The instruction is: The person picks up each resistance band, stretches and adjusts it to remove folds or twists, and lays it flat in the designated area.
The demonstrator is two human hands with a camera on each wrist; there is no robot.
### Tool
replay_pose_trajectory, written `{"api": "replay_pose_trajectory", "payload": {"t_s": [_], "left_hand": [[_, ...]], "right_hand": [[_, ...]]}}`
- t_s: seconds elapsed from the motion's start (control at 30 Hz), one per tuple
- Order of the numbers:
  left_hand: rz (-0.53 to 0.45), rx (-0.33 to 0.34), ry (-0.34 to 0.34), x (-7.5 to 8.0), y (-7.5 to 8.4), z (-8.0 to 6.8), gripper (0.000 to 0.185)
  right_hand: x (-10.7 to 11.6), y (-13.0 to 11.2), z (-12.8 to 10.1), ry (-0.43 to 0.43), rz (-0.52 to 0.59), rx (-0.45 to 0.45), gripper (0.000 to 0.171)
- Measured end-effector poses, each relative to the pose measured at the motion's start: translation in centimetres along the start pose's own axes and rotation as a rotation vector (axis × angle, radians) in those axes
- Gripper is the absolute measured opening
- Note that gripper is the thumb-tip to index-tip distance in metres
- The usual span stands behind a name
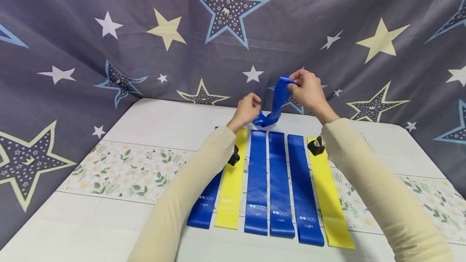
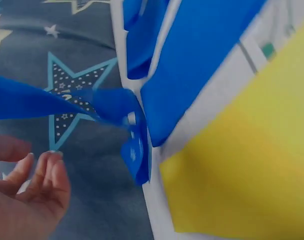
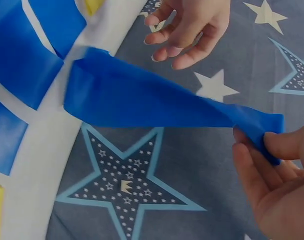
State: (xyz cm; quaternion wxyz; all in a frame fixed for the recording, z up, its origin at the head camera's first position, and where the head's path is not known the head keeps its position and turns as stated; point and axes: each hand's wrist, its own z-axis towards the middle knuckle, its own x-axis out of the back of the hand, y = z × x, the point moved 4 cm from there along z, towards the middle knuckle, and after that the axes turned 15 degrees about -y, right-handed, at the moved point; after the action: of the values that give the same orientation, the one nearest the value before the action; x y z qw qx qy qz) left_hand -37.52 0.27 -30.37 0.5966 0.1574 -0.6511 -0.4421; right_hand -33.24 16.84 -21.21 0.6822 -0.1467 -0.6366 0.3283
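Backdrop: grey-blue cloth curtain printed with cream, white and blue stars (image 1: 109, 51) hangs behind and around my white table (image 1: 153, 120), which has a floral strip (image 1: 123, 171) running across it.

Right hand: my right hand (image 1: 307, 90) is raised above the far edge of the table, thumb and fingertips (image 3: 252, 165) pinching the top end of a blue flat elastic resistance band (image 1: 277, 100).

Held band: it droops from my right hand down toward the table; its lower end curls just above the far ends of the row, right beside my left hand. In the right wrist view the band stretches wide and slack from the pinch back to the table edge.

Left hand: my left hand (image 1: 248, 108) sits low by the band's lower end, fingers loosely curled. The wrist views show those fingers (image 2: 46, 175) free of the band, holding nothing.

Row on table: six more flat bands lie side by side lengthwise: a blue one (image 1: 205, 205) partly under my left sleeve, a yellow one (image 1: 231, 185), three blue ones (image 1: 280, 181), then another yellow one (image 1: 329, 197). White "Light" print shows on the blue ones' near ends.

Wrists: black camera mounts (image 1: 315, 146) sit under both sleeves.
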Motion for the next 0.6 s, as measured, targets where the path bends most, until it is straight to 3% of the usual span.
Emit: {"api": "replay_pose_trajectory", "payload": {"t_s": [0.17,0.4,0.6], "left_hand": [[-0.047,-0.131,-0.01,-0.3,1.0,0.4,0.034],[-0.099,-0.206,-0.072,-0.5,2.5,0.6,0.046],[-0.146,-0.25,-0.039,-0.4,3.6,0.5,0.049]], "right_hand": [[0.9,-0.9,-0.2,-0.005,-0.023,0.029,0.021],[2.2,-2.3,-0.5,0.012,-0.024,0.063,0.025],[3.0,-3.2,-0.7,0.02,-0.004,0.102,0.029]]}}
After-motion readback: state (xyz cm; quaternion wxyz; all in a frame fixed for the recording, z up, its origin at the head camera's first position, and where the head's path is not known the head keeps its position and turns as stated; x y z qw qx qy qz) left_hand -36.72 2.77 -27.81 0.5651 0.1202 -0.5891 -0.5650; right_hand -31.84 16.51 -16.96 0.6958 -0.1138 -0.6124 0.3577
